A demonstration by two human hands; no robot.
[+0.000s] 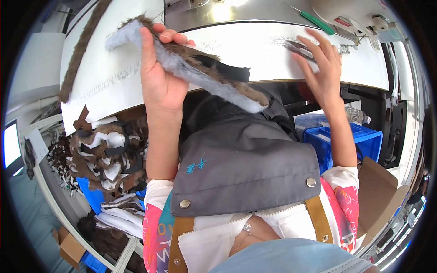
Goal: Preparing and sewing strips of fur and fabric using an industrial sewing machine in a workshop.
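The left hand (163, 84) clasped the fur strip (195, 74), while the nearer right hand (327, 68) spread half-open over thread snips (303, 51) pointing left, contact unclear.

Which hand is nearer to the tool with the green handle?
Right. The right hand is below the tool in view; the left hand is farther away, to its left, holding fur.

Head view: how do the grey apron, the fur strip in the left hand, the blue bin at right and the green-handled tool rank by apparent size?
1. Grey apron
2. Fur strip in the left hand, and blue bin: too alike to rank; the bin is partly hidden
3. Green-handled tool
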